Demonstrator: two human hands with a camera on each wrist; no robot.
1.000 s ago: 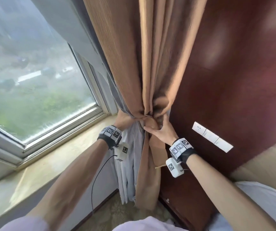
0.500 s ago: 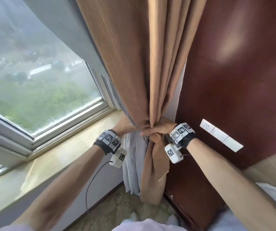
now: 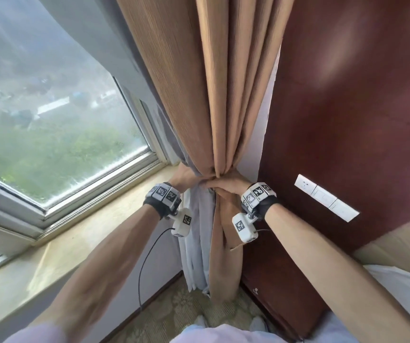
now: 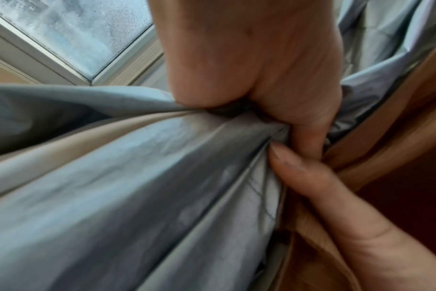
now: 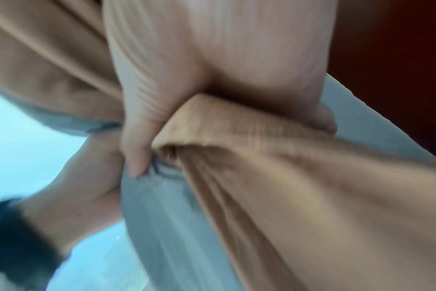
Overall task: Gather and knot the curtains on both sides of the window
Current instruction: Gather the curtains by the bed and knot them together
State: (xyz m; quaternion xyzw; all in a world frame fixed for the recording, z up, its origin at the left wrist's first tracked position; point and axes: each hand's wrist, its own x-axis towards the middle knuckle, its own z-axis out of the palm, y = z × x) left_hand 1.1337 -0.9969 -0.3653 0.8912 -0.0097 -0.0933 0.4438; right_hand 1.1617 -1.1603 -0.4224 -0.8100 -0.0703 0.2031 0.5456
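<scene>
Both hands clamping gathered curtain (image 3: 206, 102) beside window (image 3: 50, 125): left hand (image 3: 186, 177) gripping window side, right hand (image 3: 228, 185) opposite. Advice: keep bunch tight, tail free for knotting.

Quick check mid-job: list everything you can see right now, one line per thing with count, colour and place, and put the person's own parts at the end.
Ribbed tan fabric curtain: one, tan, hanging between window and wall, bunched at sill height.
Smooth grey lining cloth: one, pale grey, behind the tan curtain, tail hanging below the grip.
Glass window with pale metal frame: one, left.
Beige stone windowsill: one, beige, under the window.
Dark red wooden wall panel: one, right.
White wall switch plate: one strip, white, on the panel.
Patterned carpet: beige-green, floor.
Wrist cameras: two, white, under the wrists.
Left hand: grips the bunch from the window side.
Right hand: grips the bunch from the wall side, touching the left.
</scene>
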